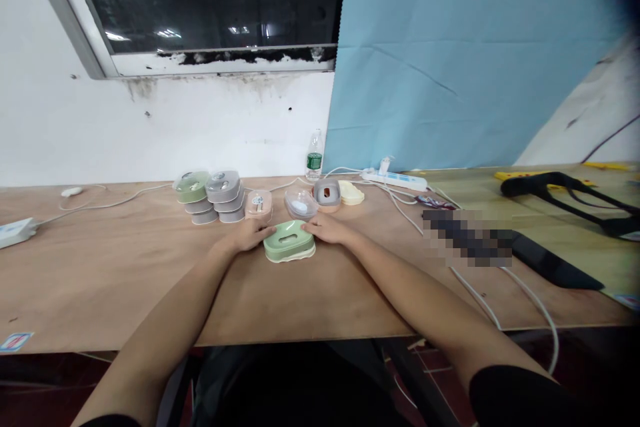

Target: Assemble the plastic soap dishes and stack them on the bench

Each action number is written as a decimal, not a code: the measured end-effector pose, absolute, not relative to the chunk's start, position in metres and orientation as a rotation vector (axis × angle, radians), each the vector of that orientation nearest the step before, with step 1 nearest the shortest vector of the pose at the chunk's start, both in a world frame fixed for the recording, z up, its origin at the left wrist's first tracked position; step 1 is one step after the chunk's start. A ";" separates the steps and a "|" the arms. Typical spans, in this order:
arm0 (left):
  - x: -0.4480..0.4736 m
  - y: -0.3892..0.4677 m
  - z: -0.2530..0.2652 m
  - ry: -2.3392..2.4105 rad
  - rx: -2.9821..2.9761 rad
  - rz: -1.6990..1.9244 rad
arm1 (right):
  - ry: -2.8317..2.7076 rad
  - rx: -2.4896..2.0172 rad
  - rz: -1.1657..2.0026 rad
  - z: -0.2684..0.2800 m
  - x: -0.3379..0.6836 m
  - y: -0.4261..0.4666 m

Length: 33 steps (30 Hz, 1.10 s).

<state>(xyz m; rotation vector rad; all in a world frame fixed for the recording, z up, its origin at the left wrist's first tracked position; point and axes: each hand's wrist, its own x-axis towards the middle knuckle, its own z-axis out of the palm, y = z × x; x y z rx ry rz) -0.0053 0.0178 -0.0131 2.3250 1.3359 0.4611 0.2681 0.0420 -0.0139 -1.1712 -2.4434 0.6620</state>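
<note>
A light green soap dish [289,238] with a slot in its middle rests on the table in front of me, above a cream wavy-edged piece [291,258]. My left hand [250,235] grips its left end, thumb on the rim. At the right end, my right hand [323,228] holds the same dish with its thumb on the upper edge. The other fingers of both hands are partly hidden. Just behind stand a pink box [259,204], a clear lid [301,203], a grey dish [327,192] with a brown slot, and a cream tray [351,193].
Stacked green and grey lidded boxes [225,188] stand at the back left. A plastic bottle [315,159] is against the wall. A power strip [395,179] and white cables run along the back right. A black frame-like object [565,190] lies far right.
</note>
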 end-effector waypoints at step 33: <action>-0.009 0.010 -0.002 1.463 2.427 0.719 | -2.120 -1.309 0.195 -0.035 0.269 0.055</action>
